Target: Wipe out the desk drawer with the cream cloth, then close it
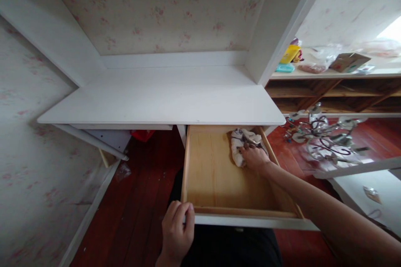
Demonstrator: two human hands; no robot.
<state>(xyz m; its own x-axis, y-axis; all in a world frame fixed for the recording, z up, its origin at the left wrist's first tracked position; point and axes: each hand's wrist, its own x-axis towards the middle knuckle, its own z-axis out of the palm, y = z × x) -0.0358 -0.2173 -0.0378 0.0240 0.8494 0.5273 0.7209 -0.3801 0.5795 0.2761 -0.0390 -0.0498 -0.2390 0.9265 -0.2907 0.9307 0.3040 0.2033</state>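
Observation:
A wooden drawer with a white front is pulled out from under the white desk. At its front left corner, my left hand has its fingers curled against the drawer's edge. My right hand reaches inside, pressing bent fingers onto a crumpled, greyish-white cloth by the right wall of the drawer. The fingertips partly sink into the cloth and are hidden there.
On the red wooden floor at right lies a chandelier with curled metal arms. Behind it, a low shelf bears a cardboard box and plastic bags. White furniture stands at lower right. A papered wall borders the left.

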